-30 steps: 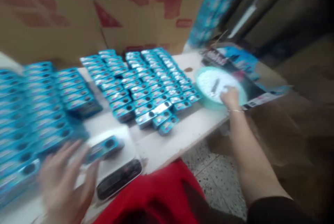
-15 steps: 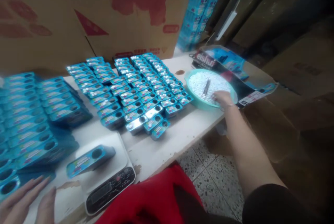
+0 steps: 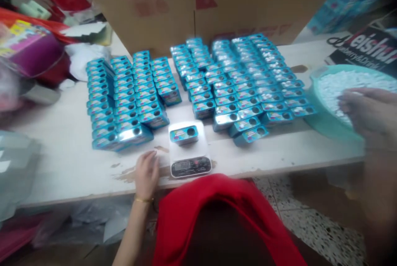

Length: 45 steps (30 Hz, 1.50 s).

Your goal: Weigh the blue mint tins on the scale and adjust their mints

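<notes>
My left hand (image 3: 147, 173) lies on the table's front part, left of the scale, fingers loosely extended and holding nothing. A white digital scale (image 3: 203, 142) with a black display panel bears one small blue tin (image 3: 182, 134) with a dark round hole in its top. My right hand (image 3: 366, 109), blurred, is over the pale green bowl (image 3: 322, 115) of small white pellets (image 3: 350, 79). Its fingers are bunched together; what is in them, if anything, cannot be made out.
Rows of blue tins stand left (image 3: 124, 100) and right (image 3: 235, 84) behind the scale, some at right with white pellets on top. A large cardboard box (image 3: 161, 5) stands behind. A black printed box (image 3: 366, 46) is beyond the bowl; a purple container (image 3: 40, 51) sits far left.
The view has swung left, bringing the far-left items into sight. My right hand has lifted from the pellets, its fingers bunched. My left hand rests beside the scale.
</notes>
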Motion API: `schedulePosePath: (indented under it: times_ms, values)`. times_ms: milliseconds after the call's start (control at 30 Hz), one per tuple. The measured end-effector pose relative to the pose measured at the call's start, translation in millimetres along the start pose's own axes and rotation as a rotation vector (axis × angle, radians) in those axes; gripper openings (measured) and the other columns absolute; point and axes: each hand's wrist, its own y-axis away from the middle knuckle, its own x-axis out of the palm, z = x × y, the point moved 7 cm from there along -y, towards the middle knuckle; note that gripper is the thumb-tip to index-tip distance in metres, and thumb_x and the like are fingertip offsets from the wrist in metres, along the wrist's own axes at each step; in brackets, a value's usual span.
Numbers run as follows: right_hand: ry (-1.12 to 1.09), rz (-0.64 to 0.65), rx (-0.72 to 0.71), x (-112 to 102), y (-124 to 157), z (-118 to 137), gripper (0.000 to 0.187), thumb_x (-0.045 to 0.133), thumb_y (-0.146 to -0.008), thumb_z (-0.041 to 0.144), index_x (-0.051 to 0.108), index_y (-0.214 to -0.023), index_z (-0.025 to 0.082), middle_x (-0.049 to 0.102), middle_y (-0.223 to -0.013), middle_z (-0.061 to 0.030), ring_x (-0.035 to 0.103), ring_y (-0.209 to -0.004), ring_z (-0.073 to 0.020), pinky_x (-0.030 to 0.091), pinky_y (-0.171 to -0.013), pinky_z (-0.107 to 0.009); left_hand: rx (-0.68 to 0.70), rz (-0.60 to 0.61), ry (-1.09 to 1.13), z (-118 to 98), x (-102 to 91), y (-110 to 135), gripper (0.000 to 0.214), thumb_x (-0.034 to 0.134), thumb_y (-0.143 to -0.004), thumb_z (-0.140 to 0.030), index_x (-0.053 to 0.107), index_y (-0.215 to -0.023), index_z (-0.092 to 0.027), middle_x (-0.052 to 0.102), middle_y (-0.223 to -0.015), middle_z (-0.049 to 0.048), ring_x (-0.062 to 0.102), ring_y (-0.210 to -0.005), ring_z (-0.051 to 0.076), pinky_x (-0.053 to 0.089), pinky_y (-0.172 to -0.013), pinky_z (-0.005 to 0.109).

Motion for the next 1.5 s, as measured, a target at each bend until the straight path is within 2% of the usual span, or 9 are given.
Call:
schedulePosePath:
  times_ms: [67,233,467,733,867,1067,1200,1367,1500]
  values:
    - [-0.054,-0.073,0.009,40,9,43,0.022,0.061,-0.084,0.048,0.064,-0.099,0.032,0.06,-0.078,-0.0048,0.059,-0.073,-0.0243,0.047,-0.061,-0.041,-0.039,-0.01,-0.01,8,3.5,12,0.026,0.051,-0.089,-0.028,0.06,-0.111,-0.017,0.06,-0.106,0.0125,0.057,-0.102,0.023,0.047,-0.091,0.042]
    - [-0.187,0.456,-0.138,183,32,158,0.013,0.063,-0.084,0.032,0.065,-0.086,0.019,0.06,-0.072,-0.0024,0.053,-0.063,-0.0151,0.039,-0.056,-0.03,-0.083,-0.094,-0.061,20,6.1,32,0.029,0.052,-0.089,-0.029,0.059,-0.113,-0.014,0.059,-0.109,0.0149,0.055,-0.104,0.024,0.046,-0.092,0.043]
    - [0.094,0.604,-0.497,255,42,208,0.01,0.058,-0.084,0.007,0.063,-0.083,0.015,0.061,-0.084,-0.0033,0.055,-0.08,-0.0146,0.04,-0.073,-0.027,-0.109,-0.155,-0.03,23,5.8,37,0.025,0.052,-0.089,-0.029,0.06,-0.108,-0.015,0.06,-0.107,0.0138,0.056,-0.104,0.023,0.045,-0.092,0.042]
    - [0.281,0.665,-0.54,274,47,202,0.014,0.054,-0.085,0.006,0.064,-0.08,0.015,0.059,-0.084,-0.0066,0.054,-0.081,-0.017,0.041,-0.074,-0.029,-0.102,-0.149,-0.012,22,5.9,36,0.019,0.053,-0.088,-0.025,0.063,-0.101,-0.015,0.062,-0.103,0.0133,0.057,-0.099,0.023,0.046,-0.09,0.04]
    - [0.124,0.623,-0.49,265,40,205,0.017,0.051,-0.087,0.009,0.063,-0.077,0.015,0.06,-0.08,-0.005,0.054,-0.077,-0.0151,0.041,-0.073,-0.029,-0.128,-0.136,-0.005,22,6.7,35,0.02,0.053,-0.088,-0.027,0.063,-0.101,-0.015,0.062,-0.102,0.0127,0.057,-0.099,0.023,0.046,-0.09,0.041]
    - [-0.476,0.675,0.146,241,42,168,0.016,0.06,-0.087,0.032,0.063,-0.091,0.016,0.057,-0.071,-0.0004,0.045,-0.053,-0.0071,0.035,-0.049,-0.022,-0.149,-0.143,-0.008,22,5.9,35,0.019,0.053,-0.088,-0.027,0.063,-0.099,-0.015,0.063,-0.102,0.0122,0.057,-0.099,0.022,0.046,-0.09,0.04]
    - [-0.57,0.67,0.373,232,58,131,0.023,0.071,-0.077,0.028,0.063,-0.094,0.015,0.061,-0.08,-0.0027,0.05,-0.06,-0.0071,0.038,-0.052,-0.02,-0.134,-0.135,-0.009,21,6.9,35,0.019,0.053,-0.088,-0.026,0.063,-0.1,-0.015,0.062,-0.103,0.0126,0.057,-0.099,0.022,0.046,-0.09,0.039]
    - [-0.529,0.686,0.388,230,70,116,0.027,0.069,-0.078,0.034,0.06,-0.097,0.016,0.06,-0.08,-0.0031,0.051,-0.061,-0.0093,0.038,-0.051,-0.022,-0.147,-0.131,-0.004,23,7.5,36,0.02,0.053,-0.088,-0.027,0.063,-0.1,-0.015,0.062,-0.103,0.0121,0.057,-0.1,0.022,0.047,-0.09,0.039]
    - [-0.415,0.668,0.224,228,69,130,0.028,0.063,-0.084,0.038,0.057,-0.102,0.017,0.061,-0.082,-0.0039,0.049,-0.058,-0.0089,0.038,-0.051,-0.023,-0.163,-0.12,0.0,23,7.9,35,0.02,0.052,-0.088,-0.029,0.063,-0.099,-0.016,0.062,-0.104,0.0115,0.057,-0.099,0.022,0.047,-0.09,0.039]
